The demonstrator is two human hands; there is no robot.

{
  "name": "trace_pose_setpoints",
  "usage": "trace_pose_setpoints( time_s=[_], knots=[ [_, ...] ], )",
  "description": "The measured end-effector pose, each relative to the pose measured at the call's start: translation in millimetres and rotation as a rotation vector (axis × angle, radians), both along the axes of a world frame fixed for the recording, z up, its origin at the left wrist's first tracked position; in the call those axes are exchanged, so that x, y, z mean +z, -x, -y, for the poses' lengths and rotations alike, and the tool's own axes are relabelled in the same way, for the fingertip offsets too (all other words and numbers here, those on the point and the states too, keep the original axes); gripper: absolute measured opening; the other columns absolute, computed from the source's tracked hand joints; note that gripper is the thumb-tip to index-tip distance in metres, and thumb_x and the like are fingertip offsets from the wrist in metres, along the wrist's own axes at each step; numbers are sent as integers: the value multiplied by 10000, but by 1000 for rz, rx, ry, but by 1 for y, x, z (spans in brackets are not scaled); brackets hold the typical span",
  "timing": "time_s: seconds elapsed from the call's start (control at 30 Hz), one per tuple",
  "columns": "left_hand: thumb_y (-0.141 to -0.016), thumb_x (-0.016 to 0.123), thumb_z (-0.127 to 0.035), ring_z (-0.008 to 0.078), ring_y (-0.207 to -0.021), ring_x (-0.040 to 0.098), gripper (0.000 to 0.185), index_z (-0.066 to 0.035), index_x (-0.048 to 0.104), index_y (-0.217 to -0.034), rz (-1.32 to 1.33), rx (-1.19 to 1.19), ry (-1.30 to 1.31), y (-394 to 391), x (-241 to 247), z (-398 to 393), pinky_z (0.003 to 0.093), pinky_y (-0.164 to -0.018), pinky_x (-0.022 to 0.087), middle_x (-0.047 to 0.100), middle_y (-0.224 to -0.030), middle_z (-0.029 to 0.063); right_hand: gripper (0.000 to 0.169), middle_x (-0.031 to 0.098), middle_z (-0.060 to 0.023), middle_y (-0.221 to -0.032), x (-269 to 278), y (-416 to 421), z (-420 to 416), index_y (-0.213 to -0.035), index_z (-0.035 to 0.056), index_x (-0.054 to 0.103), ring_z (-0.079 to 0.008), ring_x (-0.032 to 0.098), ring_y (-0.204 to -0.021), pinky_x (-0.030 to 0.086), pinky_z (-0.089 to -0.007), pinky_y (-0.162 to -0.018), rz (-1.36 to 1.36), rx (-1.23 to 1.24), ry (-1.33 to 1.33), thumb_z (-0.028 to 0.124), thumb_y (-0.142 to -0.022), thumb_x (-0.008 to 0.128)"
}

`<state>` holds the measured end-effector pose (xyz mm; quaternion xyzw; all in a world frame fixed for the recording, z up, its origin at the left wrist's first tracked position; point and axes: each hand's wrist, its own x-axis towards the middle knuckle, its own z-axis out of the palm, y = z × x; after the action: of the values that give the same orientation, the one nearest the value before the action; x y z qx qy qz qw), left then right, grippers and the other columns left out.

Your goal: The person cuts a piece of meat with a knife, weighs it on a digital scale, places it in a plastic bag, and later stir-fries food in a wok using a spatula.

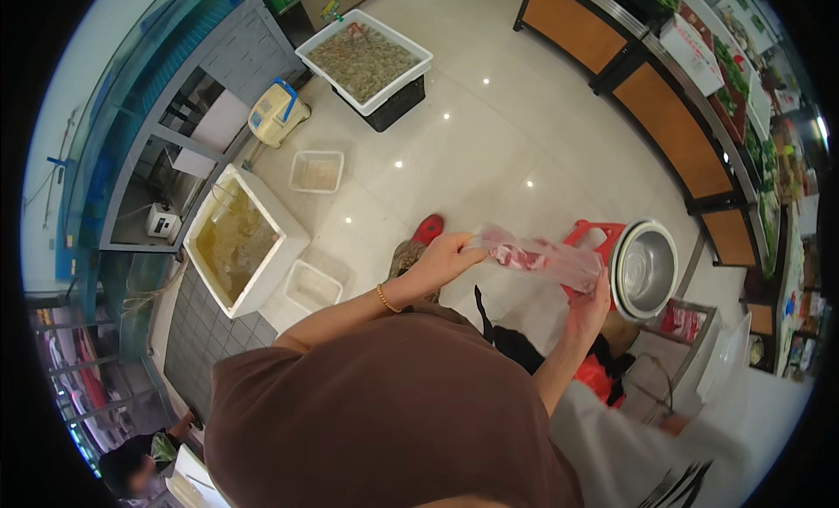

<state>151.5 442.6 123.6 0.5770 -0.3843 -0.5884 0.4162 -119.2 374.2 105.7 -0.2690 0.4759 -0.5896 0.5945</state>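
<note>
A clear plastic bag with red and white pieces in it, perhaps meat, is stretched between my two hands. My left hand, below a beaded bracelet on the wrist, grips the bag's left end. Its right end is held by my right hand, close to a red plastic stool. Stacked metal bowls stand at the stool, just right of the bag. What exactly the bag holds is blurred by the plastic.
A white foam box of murky water and small white baskets stand at left. Farther off is a white tub of what look like shrimp. Display counters curve along the right. Another person is at lower left; a grey-clothed one is close at right.
</note>
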Motion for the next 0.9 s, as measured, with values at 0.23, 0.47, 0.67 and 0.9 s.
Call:
trace_pose_setpoints(
  time_s=[0.23, 0.47, 0.67, 0.9],
  knots=[
    [-880, 544, -194, 65, -558, 334, 335, 3, 408, -646, 94, -156, 72, 20, -13, 215, 287, -500, 298, 352, -578, -9, 265, 582, 22, -825, -33, 55, 152, -1080, 20, 630, -121, 536, -781, 450, -319, -825, 403, -5, -204, 154, -851, 616],
    [-910, 529, -232, 304, -774, 596, 231, -33, 642, -879, 252, -266, 466, 110, -12, 449, 387, -691, 462, 607, -822, 131, 347, 254, 52, -540, 9, 104, 272, -653, 153, 344, -81, 270, -462, 276, -238, -463, 648, -330, -138, 199, -958, 504],
    [-935, 522, -99, 138, -615, 414, 189, 21, 619, -826, 275, -573, 614, 221, 1, 615, 279, -572, 368, 479, -689, 77, 344, 282, 83, -549, -3, 151, 355, -687, 174, 402, -54, 237, -445, 192, -232, -426, 582, -596, -136, 318, -988, 483],
    [-943, 503, -120, 81, -656, 398, 303, -42, 425, -660, -99, -728, 259, 375, 12, 738, 248, -612, 345, 414, -679, -8, 325, 359, 97, -588, 12, 276, 477, -746, 97, 566, -25, 311, -543, 232, -207, -492, -250, -966, -179, 324, -973, 511]
  ],
)
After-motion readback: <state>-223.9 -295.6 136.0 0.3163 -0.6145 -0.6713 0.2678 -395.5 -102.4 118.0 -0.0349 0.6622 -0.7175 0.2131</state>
